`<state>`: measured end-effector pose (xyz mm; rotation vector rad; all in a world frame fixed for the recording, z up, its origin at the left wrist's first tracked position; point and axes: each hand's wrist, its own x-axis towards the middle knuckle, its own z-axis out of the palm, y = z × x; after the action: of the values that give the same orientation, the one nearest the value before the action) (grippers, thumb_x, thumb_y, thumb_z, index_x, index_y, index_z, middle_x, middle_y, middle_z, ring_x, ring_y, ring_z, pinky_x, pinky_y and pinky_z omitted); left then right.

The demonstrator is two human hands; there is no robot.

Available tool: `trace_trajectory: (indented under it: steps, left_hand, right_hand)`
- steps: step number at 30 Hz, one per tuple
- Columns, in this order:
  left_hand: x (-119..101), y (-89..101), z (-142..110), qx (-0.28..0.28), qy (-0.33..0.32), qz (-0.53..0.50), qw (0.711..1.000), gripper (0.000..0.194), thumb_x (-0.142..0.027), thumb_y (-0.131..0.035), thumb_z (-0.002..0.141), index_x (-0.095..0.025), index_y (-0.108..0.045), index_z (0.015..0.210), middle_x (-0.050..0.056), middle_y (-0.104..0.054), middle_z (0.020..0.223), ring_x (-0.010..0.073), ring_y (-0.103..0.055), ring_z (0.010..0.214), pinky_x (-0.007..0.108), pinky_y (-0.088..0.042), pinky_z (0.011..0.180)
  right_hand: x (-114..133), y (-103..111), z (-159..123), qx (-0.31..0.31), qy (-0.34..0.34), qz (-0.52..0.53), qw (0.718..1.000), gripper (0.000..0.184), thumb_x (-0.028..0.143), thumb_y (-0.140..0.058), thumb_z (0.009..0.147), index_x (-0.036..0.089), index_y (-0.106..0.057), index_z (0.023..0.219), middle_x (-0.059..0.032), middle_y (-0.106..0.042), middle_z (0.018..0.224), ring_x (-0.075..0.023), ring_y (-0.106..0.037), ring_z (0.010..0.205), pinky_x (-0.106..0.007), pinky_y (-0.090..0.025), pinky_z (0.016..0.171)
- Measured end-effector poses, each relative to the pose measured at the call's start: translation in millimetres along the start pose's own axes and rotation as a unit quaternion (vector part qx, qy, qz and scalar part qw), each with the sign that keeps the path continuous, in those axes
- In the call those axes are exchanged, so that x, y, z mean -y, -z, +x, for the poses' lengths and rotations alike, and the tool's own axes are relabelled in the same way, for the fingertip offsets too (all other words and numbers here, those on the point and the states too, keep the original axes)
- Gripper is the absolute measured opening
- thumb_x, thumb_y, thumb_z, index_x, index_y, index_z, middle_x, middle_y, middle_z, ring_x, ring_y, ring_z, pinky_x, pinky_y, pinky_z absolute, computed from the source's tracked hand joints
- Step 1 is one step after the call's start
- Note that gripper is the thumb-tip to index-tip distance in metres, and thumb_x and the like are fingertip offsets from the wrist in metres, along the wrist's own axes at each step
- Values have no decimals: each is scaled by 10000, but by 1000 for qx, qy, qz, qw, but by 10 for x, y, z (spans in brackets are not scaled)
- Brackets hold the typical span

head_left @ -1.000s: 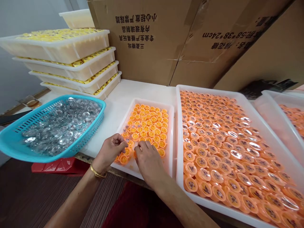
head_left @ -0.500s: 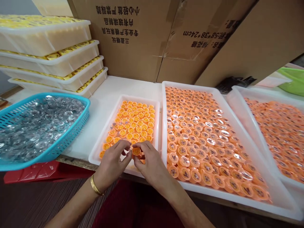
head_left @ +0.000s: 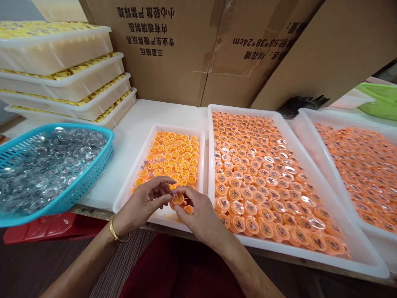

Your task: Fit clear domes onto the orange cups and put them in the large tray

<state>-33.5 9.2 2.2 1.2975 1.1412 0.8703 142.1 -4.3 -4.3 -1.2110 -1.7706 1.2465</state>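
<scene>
Over the front of the small white tray (head_left: 122, 194), my right hand (head_left: 198, 211) pinches a small orange cup (head_left: 178, 200) with yellow-orange bits inside. My left hand (head_left: 145, 203) meets it from the other side, thumb and fingers closed at the cup's rim on what looks like a clear plastic lid (head_left: 174, 193). Fingers partly hide the lid, and I cannot tell whether it is seated on the cup. Behind my hands, many open orange cups (head_left: 180, 159) with yellow contents stand in rows in the tray.
A blue basket (head_left: 89, 178) of clear plastic lids (head_left: 58, 161) stands at left. Stacked white trays (head_left: 89, 82) of yellow pieces rise behind it. To the right are a large white tray (head_left: 211, 165) of lidded orange cups (head_left: 248, 186) and another tray (head_left: 328, 161). Cardboard boxes (head_left: 180, 78) line the back.
My left hand has drawn slightly left and its fingers have lifted, showing the clear piece at the cup's rim. The right hand still holds the cup. The view has shifted slightly.
</scene>
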Motion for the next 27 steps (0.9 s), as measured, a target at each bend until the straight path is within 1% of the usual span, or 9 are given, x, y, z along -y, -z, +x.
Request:
trace_trajectory:
  steps: [3,5,9,13,16,19,21,23,27]
  left_hand:
    - [6,19,-13,16,39,-65,997,269,-249,-670,760,-189,-663,1022,-12,-579,680,97,-531,547,220,-449,516]
    - [40,22,-22,0,66,-133,989,237,-252,-678,761,-169,-675,983,-7,-587,662,98,-550,537,214,-459,506]
    - [112,3,-32,-68,117,-296,945,181,-193,-704,741,-150,-675,914,-5,-606,688,83,-586,565,167,-485,501]
    - [128,-9,-37,-102,156,-390,902,191,-117,-691,740,-165,-667,923,-7,-630,723,70,-613,588,137,-515,521]
    - [122,-14,-38,-119,167,-415,887,189,-81,-665,748,-156,-666,922,5,-651,728,80,-635,591,126,-520,499]
    - [116,-31,-34,-138,175,-418,881,174,-73,-642,764,-146,-667,920,18,-666,714,82,-640,575,123,-523,486]
    - [111,-53,-30,-145,180,-415,880,166,-71,-639,768,-139,-667,917,25,-672,711,78,-636,564,118,-522,482]
    - [102,-84,-25,-150,184,-411,880,147,-75,-644,767,-128,-669,902,30,-674,705,76,-634,560,114,-518,477]
    - [83,-168,-16,-170,182,-401,882,110,-82,-673,741,-112,-675,847,24,-668,689,76,-629,555,119,-520,480]
  right_hand:
    - [-39,-28,1,-22,-24,40,999,327,180,-574,813,245,-529,1130,-8,-637,1059,-132,-604,921,-289,-483,815]
    - [-58,-49,11,-26,-36,62,997,311,204,-575,817,239,-527,1122,-18,-637,1065,-134,-613,900,-295,-497,801]
    - [-64,-74,45,-49,-56,63,995,267,224,-586,802,220,-555,1067,-29,-644,1031,-140,-622,854,-306,-513,778]
    - [-62,-91,70,-73,-74,63,993,238,218,-600,778,209,-586,1015,-24,-646,957,-135,-620,779,-295,-534,709]
    - [-84,-120,70,-82,-92,110,986,254,228,-617,765,214,-592,1017,-11,-624,914,-128,-617,747,-307,-570,689]
    - [-119,-166,63,-64,-124,203,969,278,280,-623,774,226,-572,1042,15,-598,817,-128,-629,698,-308,-605,610]
    - [-137,-194,61,-61,-134,242,959,299,295,-630,772,224,-557,1053,21,-594,781,-142,-649,719,-314,-616,604]
    - [-146,-212,64,-71,-130,257,955,314,293,-636,768,218,-547,1059,9,-604,829,-150,-661,753,-324,-622,631]
    - [-157,-213,75,-110,-116,247,956,349,265,-641,754,222,-531,1082,-29,-590,1041,-139,-659,780,-323,-616,669]
